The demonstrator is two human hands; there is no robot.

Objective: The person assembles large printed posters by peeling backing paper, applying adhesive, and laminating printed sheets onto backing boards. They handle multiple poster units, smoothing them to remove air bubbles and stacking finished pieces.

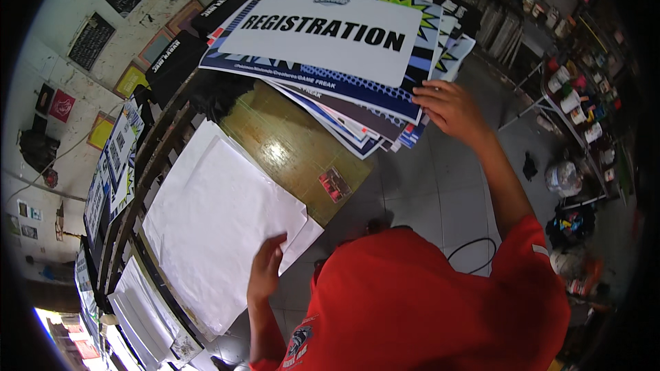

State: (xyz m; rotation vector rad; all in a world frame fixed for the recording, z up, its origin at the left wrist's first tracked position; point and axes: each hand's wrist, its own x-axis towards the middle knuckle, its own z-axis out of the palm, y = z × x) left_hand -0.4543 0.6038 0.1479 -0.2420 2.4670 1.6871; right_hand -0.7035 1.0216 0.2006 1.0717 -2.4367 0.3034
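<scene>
A stack of printed signs lies fanned out at the far end of the table, the top one white in the middle with a blue patterned border. My right hand grips the near right corner of this top sign, fingers over its edge; the thumb is mostly hidden. Closer to me on the left, large white sheets cover the table. Over their right edge hovers my left hand, its fingers loosely bent and apart, holding nothing. Whether it touches the paper I cannot tell.
Between signs and white sheets shows a greenish cutting mat. More printed signs lean along a rack on the left. Cluttered shelves with bottles and jars line the right side. A black cable loops on the tiled floor.
</scene>
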